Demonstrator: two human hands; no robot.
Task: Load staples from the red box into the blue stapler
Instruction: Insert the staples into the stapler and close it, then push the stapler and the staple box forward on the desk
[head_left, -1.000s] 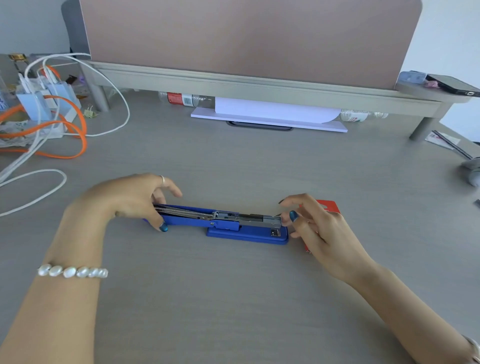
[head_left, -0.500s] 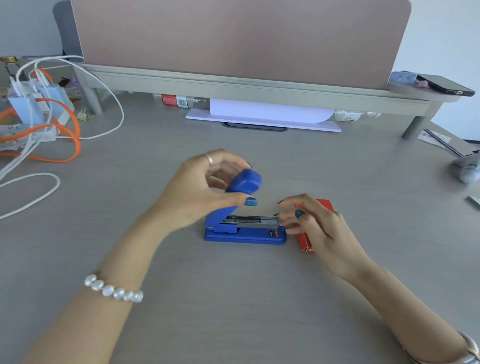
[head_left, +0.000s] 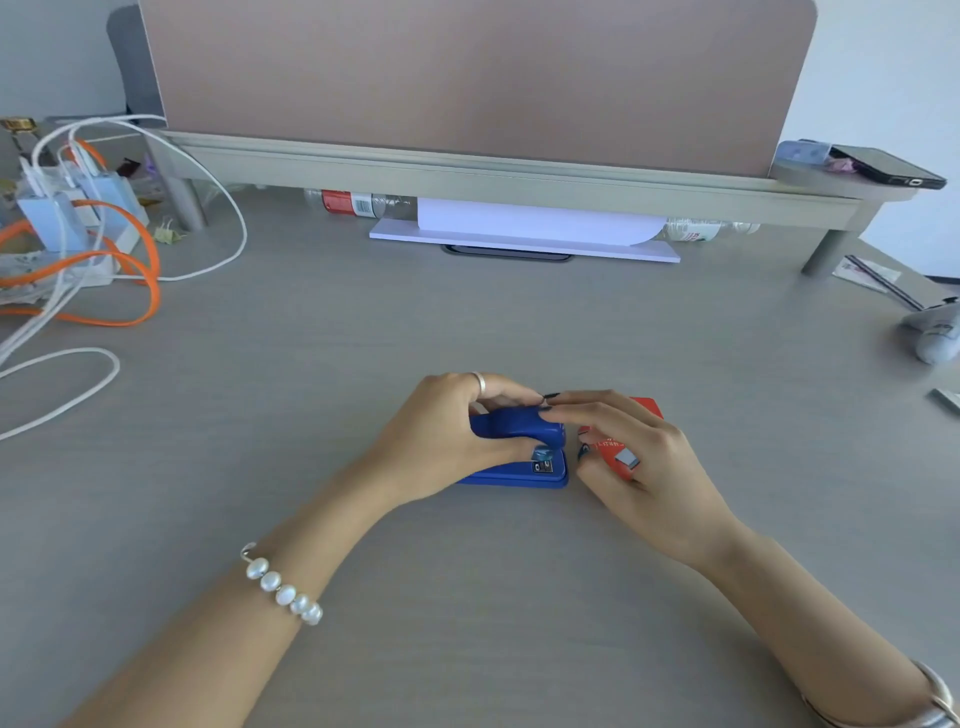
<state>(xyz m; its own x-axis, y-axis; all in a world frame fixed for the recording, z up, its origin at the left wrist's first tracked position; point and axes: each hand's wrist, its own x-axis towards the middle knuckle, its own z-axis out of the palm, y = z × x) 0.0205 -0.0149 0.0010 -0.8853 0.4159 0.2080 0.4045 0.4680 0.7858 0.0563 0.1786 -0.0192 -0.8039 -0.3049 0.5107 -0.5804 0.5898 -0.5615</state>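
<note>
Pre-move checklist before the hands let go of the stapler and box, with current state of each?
1. Stapler top folded down onto base: ok. The left hand wraps the blue stapler, whose top lies low over the base.
2. Top fully latched: cannot tell, the hand covers the hinge end.
3. Staples seated in the channel: cannot tell, the channel is covered.
4. Stapler base flat on the desk: ok.
5. Red box under control: ok, the right hand holds it just right of the stapler.
6. Red box closed: not ok, a grey strip shows at its near end.
</note>
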